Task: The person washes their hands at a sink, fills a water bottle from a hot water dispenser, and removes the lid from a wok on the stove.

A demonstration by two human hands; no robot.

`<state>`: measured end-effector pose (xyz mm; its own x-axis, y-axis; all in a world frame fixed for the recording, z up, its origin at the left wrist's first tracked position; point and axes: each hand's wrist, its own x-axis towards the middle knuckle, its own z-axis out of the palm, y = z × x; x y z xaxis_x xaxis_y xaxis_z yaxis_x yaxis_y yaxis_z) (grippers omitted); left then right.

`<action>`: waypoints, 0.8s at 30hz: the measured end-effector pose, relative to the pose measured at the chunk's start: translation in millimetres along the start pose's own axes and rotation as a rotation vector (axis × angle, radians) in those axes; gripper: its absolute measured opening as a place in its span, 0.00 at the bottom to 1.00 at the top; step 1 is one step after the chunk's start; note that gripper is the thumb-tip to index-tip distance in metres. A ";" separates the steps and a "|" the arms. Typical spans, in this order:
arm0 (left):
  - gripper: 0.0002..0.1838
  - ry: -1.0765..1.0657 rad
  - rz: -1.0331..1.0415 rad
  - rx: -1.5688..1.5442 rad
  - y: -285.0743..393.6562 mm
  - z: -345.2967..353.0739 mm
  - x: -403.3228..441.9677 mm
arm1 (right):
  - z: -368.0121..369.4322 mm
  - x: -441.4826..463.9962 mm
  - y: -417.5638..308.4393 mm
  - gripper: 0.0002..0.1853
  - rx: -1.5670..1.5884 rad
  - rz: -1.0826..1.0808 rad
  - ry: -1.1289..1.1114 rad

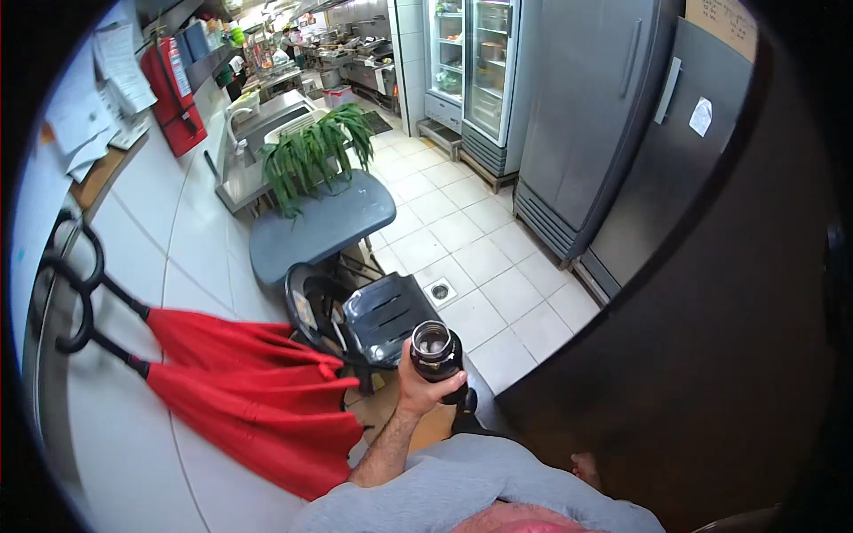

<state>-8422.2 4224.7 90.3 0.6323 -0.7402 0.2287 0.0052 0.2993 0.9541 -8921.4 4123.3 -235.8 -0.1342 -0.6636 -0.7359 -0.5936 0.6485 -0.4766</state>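
Observation:
My left hand [429, 388] is wrapped around a dark wide-mouthed bottle [437, 362], held upright in front of my body. Its top has no lid, and something pale shows inside, too small to name. Just beyond the bottle stands a black plastic chair [388, 308]. My right hand [584, 465] hangs low beside my body, near the dark brown panel [675, 355]. Only a small part of it shows, and its fingers are mostly hidden.
Red umbrellas [258, 382] hang along the left wall. A grey table [324, 222] with long green leaves [320, 151] stands ahead, before a metal sink [284, 124]. Fridges [577, 115] line the right side. A drain [440, 291] sits in the tiled floor. People are far back.

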 end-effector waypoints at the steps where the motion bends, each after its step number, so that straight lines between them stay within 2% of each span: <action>1: 0.38 -0.010 0.007 0.053 -10.9 -0.6 21.0 | -1.1 10.1 -12.5 0.13 0.166 -0.025 -0.031; 2: 0.37 -0.022 -0.010 0.032 -9.6 4.4 40.7 | -5.0 -8.8 -25.8 0.13 0.167 -0.023 -0.029; 7: 0.36 0.057 0.066 0.072 -22.2 14.4 137.0 | 13.3 52.0 -97.1 0.12 0.067 -0.050 -0.054; 10: 0.34 0.091 0.039 0.119 -34.6 18.1 186.1 | 28.5 89.7 -155.5 0.12 -0.003 -0.152 -0.077; 19: 0.36 -0.141 -0.085 0.077 -103.0 68.0 343.3 | 84.6 181.3 -405.9 0.11 -0.085 -0.570 -0.043; 24: 0.37 -0.273 -0.092 -0.042 -137.5 93.7 438.8 | 122.8 215.1 -504.7 0.11 -0.126 -0.628 -0.075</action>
<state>-8218.0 3802.3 77.6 0.3962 -0.8982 0.1904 0.0884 0.2437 0.9658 -8553.2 3699.1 -212.6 0.3221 -0.8719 -0.3689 -0.6303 0.0932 -0.7707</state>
